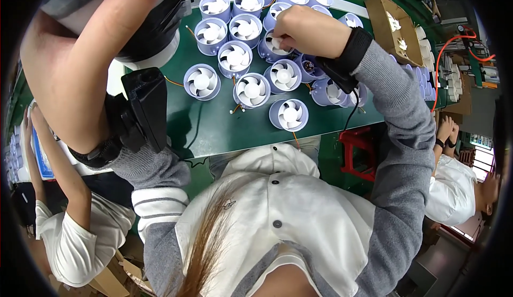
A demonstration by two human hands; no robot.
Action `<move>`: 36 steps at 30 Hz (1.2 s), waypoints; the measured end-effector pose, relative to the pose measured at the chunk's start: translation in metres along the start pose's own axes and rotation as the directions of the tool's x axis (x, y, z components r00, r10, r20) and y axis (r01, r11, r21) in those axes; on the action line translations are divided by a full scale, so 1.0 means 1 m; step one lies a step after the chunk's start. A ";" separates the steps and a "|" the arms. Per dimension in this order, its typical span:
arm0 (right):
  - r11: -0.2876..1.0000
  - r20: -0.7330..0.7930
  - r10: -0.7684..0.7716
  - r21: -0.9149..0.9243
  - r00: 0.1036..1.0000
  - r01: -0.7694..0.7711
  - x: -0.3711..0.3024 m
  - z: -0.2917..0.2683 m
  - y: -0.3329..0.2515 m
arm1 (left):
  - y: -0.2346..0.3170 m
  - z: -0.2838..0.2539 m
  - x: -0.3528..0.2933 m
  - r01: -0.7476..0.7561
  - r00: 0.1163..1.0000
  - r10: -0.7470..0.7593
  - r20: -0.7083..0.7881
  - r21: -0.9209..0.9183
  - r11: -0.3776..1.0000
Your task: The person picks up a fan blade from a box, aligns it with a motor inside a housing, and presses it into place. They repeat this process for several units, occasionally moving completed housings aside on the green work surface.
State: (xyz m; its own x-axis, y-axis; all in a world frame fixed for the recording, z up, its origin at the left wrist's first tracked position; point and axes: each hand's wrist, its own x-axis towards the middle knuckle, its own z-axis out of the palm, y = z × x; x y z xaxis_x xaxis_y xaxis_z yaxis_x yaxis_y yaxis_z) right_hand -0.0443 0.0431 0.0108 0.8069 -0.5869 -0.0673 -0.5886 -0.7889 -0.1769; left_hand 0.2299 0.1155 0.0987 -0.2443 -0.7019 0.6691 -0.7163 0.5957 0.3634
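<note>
The right hand (310,29) reaches over the green worktop (240,134), its bent fingers down at the white impeller (275,43) of a lilac fan housing (267,54) in the cluster. The fingertips are partly hidden by the hand itself, so I cannot tell whether they pinch the impeller or only press on it. The back of this hand also covers parts of the fans behind it.

The left hand (72,64) looms very near the lens at the upper left; its fingers run out of the picture, and whether they grasp anything cannot be told. It blocks much of a black ribbed object (157,32) with a white round base, whose kind is hard to make out.

Just below the right hand, an open housing (309,67) shows its dark inner parts, partly covered by the black wrist device (337,76), which also overlaps the fans beside it. A fan with a white five-bladed impeller (289,114) lies tilted nearest the worktop's front edge. At the right, a cardboard box (394,27) contains white impellers, too small to count surely.
</note>
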 end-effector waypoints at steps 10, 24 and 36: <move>0.987 -0.020 0.025 -0.160 0.999 -0.028 0.004 -0.009 -0.012 | 0.002 -0.004 -0.004 0.064 0.998 -0.065 -0.015 -0.035 0.997; 0.997 -0.052 -0.046 -0.058 0.998 0.043 -0.005 -0.003 -0.007 | 0.008 0.006 -0.021 0.203 0.977 -0.208 -0.054 -0.075 0.976; 0.972 -0.065 0.079 -0.217 0.995 -0.091 0.001 0.004 -0.021 | -0.003 -0.004 -0.021 0.217 0.973 -0.227 -0.047 -0.154 0.964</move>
State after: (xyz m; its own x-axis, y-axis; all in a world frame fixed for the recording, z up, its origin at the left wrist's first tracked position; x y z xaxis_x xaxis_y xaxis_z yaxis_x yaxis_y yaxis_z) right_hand -0.0304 0.0598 0.0105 0.7528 -0.6580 -0.0173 -0.6568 -0.7526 0.0474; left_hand 0.2398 0.1302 0.0861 -0.0446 -0.7998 0.5986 -0.6426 0.4818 0.5958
